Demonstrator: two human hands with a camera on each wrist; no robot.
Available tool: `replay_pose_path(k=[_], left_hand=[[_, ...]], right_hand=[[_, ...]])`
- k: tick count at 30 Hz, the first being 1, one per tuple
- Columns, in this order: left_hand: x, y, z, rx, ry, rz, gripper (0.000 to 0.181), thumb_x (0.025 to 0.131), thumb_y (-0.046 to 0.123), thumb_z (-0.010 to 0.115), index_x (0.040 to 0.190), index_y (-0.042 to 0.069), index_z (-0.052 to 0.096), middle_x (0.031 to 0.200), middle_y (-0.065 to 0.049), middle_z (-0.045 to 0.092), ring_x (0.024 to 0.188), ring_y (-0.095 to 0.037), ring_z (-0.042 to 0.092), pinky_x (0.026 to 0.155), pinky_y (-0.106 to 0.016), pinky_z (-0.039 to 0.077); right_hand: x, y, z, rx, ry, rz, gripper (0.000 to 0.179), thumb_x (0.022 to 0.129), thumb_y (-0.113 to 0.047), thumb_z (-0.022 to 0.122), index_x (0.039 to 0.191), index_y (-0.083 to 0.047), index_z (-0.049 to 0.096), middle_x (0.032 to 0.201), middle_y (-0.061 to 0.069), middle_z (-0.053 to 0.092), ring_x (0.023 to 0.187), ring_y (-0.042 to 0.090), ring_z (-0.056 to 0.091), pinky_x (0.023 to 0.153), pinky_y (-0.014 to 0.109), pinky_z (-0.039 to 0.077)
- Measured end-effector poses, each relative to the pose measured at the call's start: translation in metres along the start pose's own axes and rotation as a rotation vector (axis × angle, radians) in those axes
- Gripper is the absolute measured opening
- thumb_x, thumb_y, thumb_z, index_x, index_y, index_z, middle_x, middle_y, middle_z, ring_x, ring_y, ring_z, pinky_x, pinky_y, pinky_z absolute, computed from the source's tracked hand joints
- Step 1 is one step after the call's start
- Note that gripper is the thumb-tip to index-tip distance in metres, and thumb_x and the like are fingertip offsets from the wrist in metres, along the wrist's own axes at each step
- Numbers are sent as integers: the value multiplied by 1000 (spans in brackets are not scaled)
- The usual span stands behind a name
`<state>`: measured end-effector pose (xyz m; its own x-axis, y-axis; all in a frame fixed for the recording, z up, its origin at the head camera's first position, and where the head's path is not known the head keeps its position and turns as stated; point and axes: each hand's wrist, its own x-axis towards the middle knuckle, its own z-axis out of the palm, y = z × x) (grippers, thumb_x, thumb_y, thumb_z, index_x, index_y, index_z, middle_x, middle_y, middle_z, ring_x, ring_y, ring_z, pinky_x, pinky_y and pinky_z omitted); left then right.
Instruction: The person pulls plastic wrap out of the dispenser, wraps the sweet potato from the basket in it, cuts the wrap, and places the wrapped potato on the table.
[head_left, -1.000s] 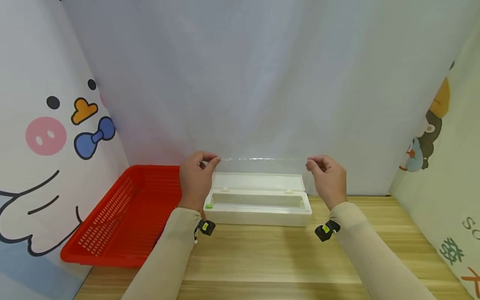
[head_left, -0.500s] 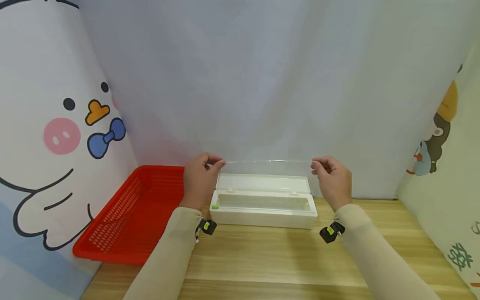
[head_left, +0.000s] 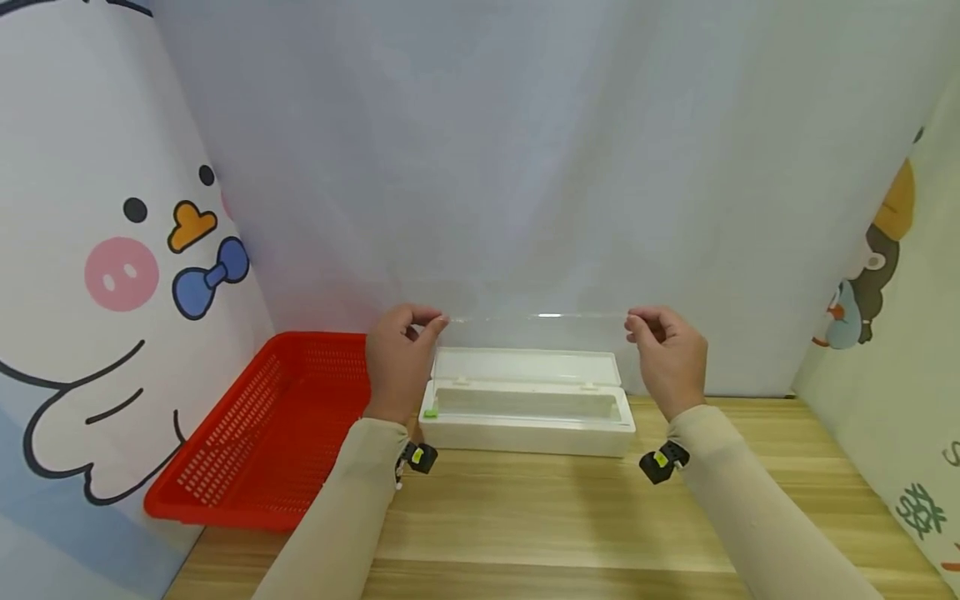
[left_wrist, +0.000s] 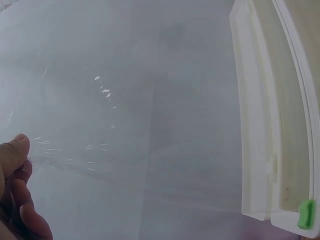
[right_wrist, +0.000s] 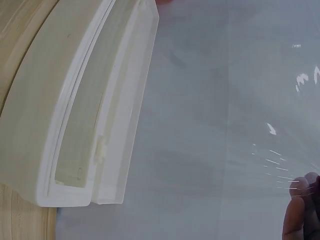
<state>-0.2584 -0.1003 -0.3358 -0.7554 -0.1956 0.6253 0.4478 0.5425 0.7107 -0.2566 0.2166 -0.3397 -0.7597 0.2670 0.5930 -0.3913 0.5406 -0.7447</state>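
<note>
Your head camera looks forward and down from farthest back, framing your bare left hand (head_left: pixel 397 367), your bare right hand (head_left: pixel 672 367) and the long white lidded box (head_left: pixel 525 440) between them. Your left wrist camera looks from nearer, the box running up its right edge, its green-tabbed end closest; your right wrist camera, also near, shows it at left, opposite end closest. Both wrist views share the box and clear, shiny film (left_wrist: pixel 105 92).
</note>
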Motion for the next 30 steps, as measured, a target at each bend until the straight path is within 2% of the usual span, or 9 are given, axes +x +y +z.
replay_pose_path(k=[5, 9, 12, 17, 20, 26, 30], left_hand=[[-3, -2, 0, 2, -17, -12, 14, 87, 36, 68, 92, 23, 70, 85, 12, 61, 68, -12, 48, 55, -29, 42], [-3, -4, -1, 6, -18, -2, 12, 87, 36, 68, 92, 25, 70, 83, 12, 60, 64, -12, 48, 51, -30, 43], [-2, -4, -3, 14, -23, 25, 14, 88, 37, 67, 94, 25, 69, 82, 12, 60, 62, -12, 47, 49, -30, 42], [0, -2, -5, 31, -74, 99, 13, 88, 34, 67, 95, 23, 70, 86, 12, 60, 66, -10, 47, 53, -28, 42], [0, 1, -7, 21, -92, 93, 13, 87, 33, 68, 94, 22, 70, 86, 12, 60, 66, -10, 48, 52, -28, 43], [-1, 5, -11, -1, -88, 57, 17, 86, 34, 69, 96, 21, 71, 86, 10, 62, 65, -12, 49, 50, -28, 42], [-1, 5, -12, -13, -99, 67, 18, 86, 35, 68, 97, 20, 71, 86, 9, 61, 64, -12, 47, 49, -27, 40]], right_hand=[[-2, 3, 0, -22, -21, 17, 19, 93, -27, 61, 101, -12, 70, 88, 3, 69, 73, 3, 62, 61, 17, 46], [-2, 3, 0, -28, -18, 11, 20, 93, -27, 61, 102, -12, 70, 89, 2, 68, 74, 3, 62, 61, 17, 47], [-2, 1, -1, -32, -14, -1, 21, 94, -29, 60, 102, -12, 70, 89, 2, 69, 74, 3, 62, 59, 17, 46], [-1, 1, -3, -51, -5, -8, 23, 95, -29, 57, 104, -11, 68, 90, 2, 68, 75, 3, 61, 57, 17, 45], [-1, 2, -4, -52, -4, -4, 22, 96, -28, 56, 103, -11, 68, 91, 1, 68, 75, 3, 61, 58, 17, 46], [-1, 1, -6, -35, -2, -7, 22, 94, -29, 58, 102, -10, 68, 90, 2, 68, 75, 5, 61, 58, 16, 46], [-1, 0, -7, -26, 1, -12, 21, 94, -28, 59, 102, -10, 68, 89, 2, 68, 75, 5, 62, 57, 17, 46]])
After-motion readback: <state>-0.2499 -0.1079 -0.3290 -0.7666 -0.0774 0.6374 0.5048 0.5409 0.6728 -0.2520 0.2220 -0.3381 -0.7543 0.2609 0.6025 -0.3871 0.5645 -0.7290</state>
